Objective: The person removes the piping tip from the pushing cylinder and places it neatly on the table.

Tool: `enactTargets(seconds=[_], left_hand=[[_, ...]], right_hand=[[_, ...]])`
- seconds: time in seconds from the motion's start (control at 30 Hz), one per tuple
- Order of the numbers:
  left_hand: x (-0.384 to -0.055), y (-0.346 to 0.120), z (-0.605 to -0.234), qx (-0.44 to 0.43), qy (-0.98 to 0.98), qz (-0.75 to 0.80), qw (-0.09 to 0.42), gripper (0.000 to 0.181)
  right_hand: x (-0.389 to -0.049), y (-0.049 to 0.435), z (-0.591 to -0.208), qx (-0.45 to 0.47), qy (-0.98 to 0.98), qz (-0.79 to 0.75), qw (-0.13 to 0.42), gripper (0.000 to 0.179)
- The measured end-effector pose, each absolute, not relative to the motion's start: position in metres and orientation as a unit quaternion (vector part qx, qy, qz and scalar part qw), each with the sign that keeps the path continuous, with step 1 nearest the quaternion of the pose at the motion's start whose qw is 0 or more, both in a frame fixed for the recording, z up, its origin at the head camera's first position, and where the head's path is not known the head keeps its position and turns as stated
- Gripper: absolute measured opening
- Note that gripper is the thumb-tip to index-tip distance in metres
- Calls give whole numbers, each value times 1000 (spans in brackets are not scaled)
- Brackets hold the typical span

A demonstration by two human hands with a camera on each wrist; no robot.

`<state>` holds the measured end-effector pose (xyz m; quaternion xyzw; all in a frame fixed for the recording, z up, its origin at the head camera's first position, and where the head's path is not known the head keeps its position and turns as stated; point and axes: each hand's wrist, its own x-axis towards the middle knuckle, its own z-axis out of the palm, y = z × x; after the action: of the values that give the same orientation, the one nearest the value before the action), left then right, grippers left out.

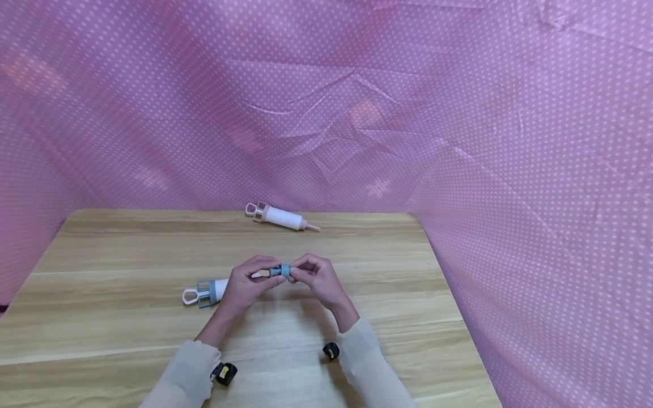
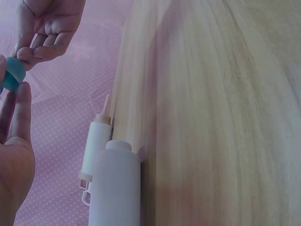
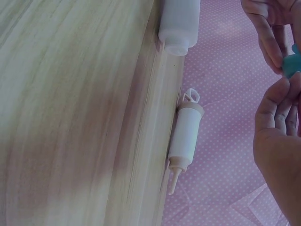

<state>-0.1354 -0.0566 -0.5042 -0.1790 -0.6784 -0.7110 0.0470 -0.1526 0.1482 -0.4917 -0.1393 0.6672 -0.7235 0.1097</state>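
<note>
In the head view my left hand [image 1: 245,286] pinches a small blue nozzle cap [image 1: 285,270] between thumb and fingers, above the table. My right hand [image 1: 317,279] meets it from the right, thumb and fingertips pinching its end. The same blue cap [image 2: 15,74] shows at the left edge of the left wrist view. Below and left of my left hand lies a syringe with a blue flange and pale handle [image 1: 206,293]. My left hand partly covers its white barrel. In the left wrist view that barrel [image 2: 115,183] ends in a bare, narrower neck.
A second white syringe [image 1: 284,217], with pinkish-beige fittings and a thin nozzle, lies near the table's back edge. The wooden table [image 1: 127,243] is bordered behind and on the right by a pink dotted cloth [image 1: 459,113]. Black wrist devices [image 1: 224,374] sit at both sleeves.
</note>
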Motion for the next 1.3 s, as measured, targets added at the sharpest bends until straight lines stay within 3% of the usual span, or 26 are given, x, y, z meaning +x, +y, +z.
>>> enactTargets(seconds=[0.5,0.93,1.3], left_hand=[[-132,-51,-501,-168,-672,-718,65,32],[-134,-52,-501,-155,-715,-681,31,35],[-133,-45,-501,-134,-762,-630,66,35]], right_hand=[[-148,146,-490,-158,650,-733,121,35],[-145,146,-492,-133,652,-737,120,28],[-145,148,-491,-101,667,-733,88,30]])
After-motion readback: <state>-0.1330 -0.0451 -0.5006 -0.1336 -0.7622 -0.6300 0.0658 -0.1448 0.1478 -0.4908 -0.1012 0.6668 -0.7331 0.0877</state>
